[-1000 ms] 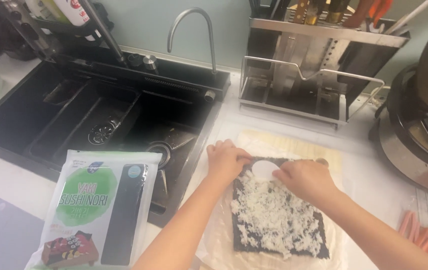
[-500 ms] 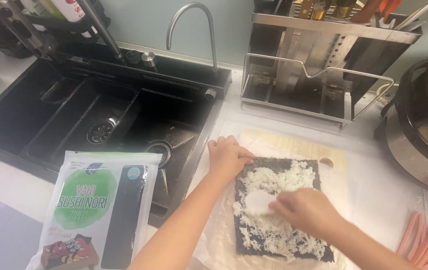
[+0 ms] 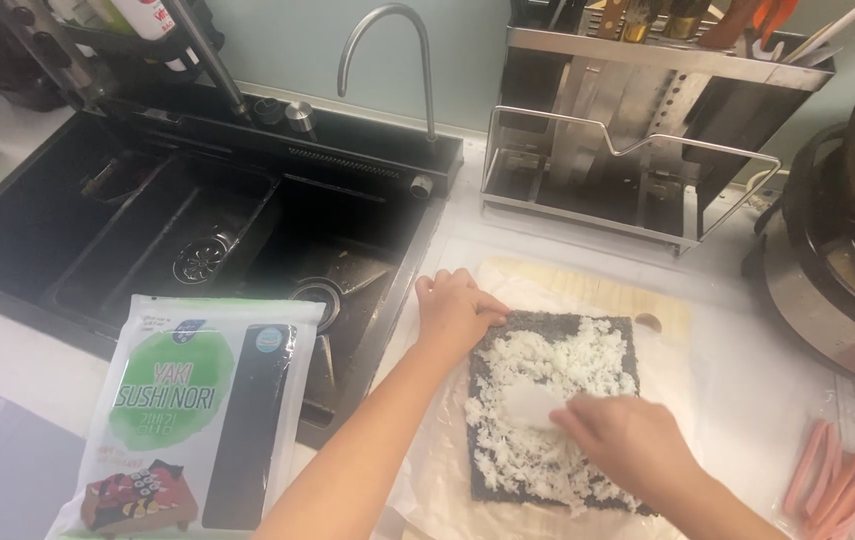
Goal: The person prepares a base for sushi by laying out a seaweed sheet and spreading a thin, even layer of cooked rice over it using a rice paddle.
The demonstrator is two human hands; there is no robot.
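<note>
White rice (image 3: 558, 400) is lying in a loose, sticky-looking layer over a dark seaweed sheet (image 3: 488, 480), which is sitting on a pale rolling mat (image 3: 588, 290) on the counter, right of the sink (image 3: 148, 240). The right hand (image 3: 633, 445) is closing around a small white paddle (image 3: 533, 405), its flat blade resting on the rice near the middle of the sheet. The left hand (image 3: 458, 312) is lying palm down with fingers curled loosely, gripping nothing, pressing on the sheet's far left corner.

The seaweed is looking thin and brittle, likely to tear or crease if pulled, so pinning it at an edge or corner seems the safe hold. The rice is appearing soft and clingy; it will probably stick to fingers and spread better under a flat tool than by pinching. The paddle is seeming light and stiff, best held by its handle.

The black sink is holding a couple of utensils near the drain. A metal rack (image 3: 638, 150) at the far side is carrying knives and tools in its top tray. A green and white packet (image 3: 188, 410) of seaweed sheets is lying near left, and pink sausage strips (image 3: 848, 490) are lying at the near right
</note>
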